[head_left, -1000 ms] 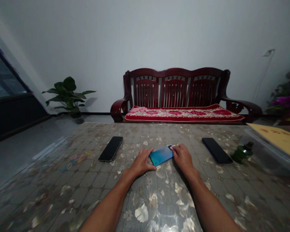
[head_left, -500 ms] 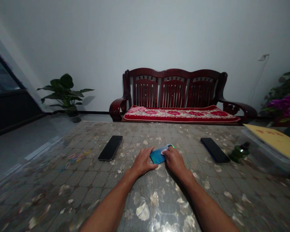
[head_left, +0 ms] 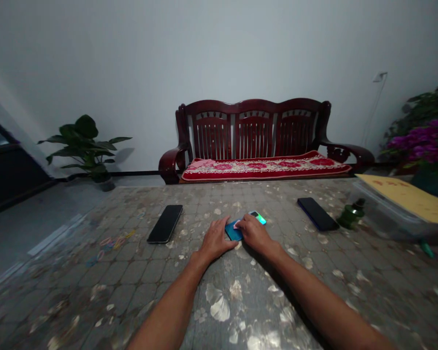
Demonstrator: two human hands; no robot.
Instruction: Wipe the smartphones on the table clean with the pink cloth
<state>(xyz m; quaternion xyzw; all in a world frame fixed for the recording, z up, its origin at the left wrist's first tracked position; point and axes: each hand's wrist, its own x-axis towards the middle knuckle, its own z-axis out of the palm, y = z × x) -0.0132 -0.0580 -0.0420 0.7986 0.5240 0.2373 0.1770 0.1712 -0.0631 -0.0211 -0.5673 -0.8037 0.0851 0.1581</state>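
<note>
A blue smartphone (head_left: 233, 234) lies back up on the table, its camera end shining green beyond my right hand. My left hand (head_left: 216, 238) grips its left end, with the thumb at the near edge and the fingers at the far edge. Pressed onto the phone's back, my right hand (head_left: 256, 234) has its fingers closed on a small pale pink cloth (head_left: 237, 224), mostly covered by the fingers. The right hand also hides the middle of the phone.
A black phone (head_left: 165, 223) lies to the left, another dark phone (head_left: 317, 214) to the right. Beyond that stand a green bottle (head_left: 351, 214) and a clear plastic box (head_left: 383, 218) under yellow card. Coloured rubber bands (head_left: 111, 243) lie at left. A wooden bench (head_left: 253, 129) stands behind the table.
My right hand has slid left along the phone's back with the pink cloth, uncovering the camera end. My left hand keeps its grip. The whole view has shifted slightly.
</note>
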